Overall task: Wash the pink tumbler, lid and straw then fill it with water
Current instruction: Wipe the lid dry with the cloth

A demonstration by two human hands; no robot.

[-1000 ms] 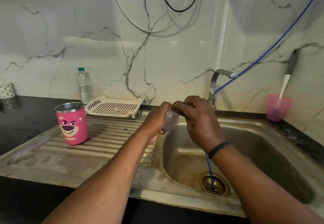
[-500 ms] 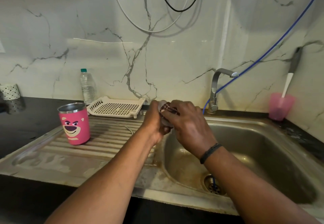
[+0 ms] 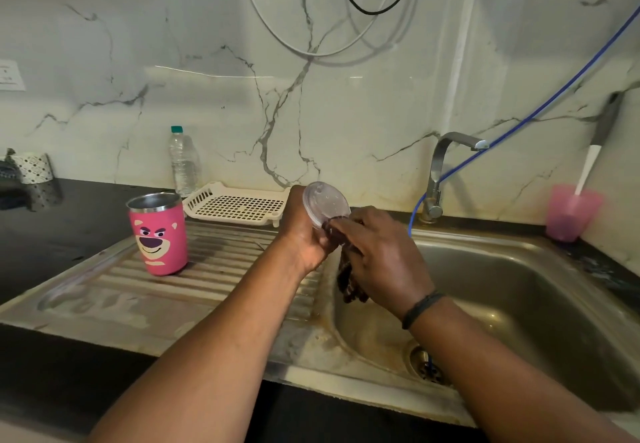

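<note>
A marble wall stands behind a steel sink. The pink tumbler stands upright on the drainboard. The left hand grips the clear lid over the sink's edge; the right hand pinches a dark scrubber against it.

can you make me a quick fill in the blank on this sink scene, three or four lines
1. The left hand holds the clear ____ above the sink.
2. The pink tumbler stands upright on the ____.
3. The right hand presses a dark ____ against the lid.
4. No water runs from the ____.

Missing words: lid; drainboard; scrubber; tap
</note>
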